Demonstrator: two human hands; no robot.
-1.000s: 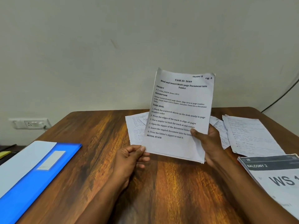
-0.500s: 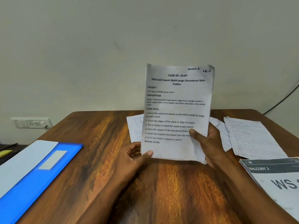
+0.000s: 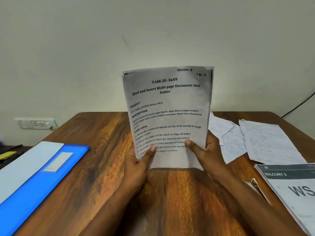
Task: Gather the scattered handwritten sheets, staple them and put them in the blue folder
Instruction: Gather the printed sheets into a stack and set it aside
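A printed task sheet [image 3: 167, 106] stands upright in front of me over the wooden table [image 3: 105, 150]. My left hand [image 3: 139, 165] pinches its lower left edge with the thumb on the front. Gripping the lower right edge is my right hand [image 3: 207, 155], thumb across the text. Handwritten sheets [image 3: 265, 142] lie scattered on the table to the right, partly hidden behind the held sheet. The blue folder [image 3: 39, 181] lies flat at the table's left, with a pale sheet on top of it.
A printed booklet marked "BALCONY 2" [image 3: 293, 188] lies at the right front corner. A wall socket [image 3: 36, 123] is at the left behind the table, and a dark cable [image 3: 300, 104] runs down the wall at the right. A yellow object [image 3: 7, 155] sits at far left.
My left hand rose from below the sheet and took hold of its lower left edge. The sheet came up and straightened toward me, and it hides more of the sheets behind.
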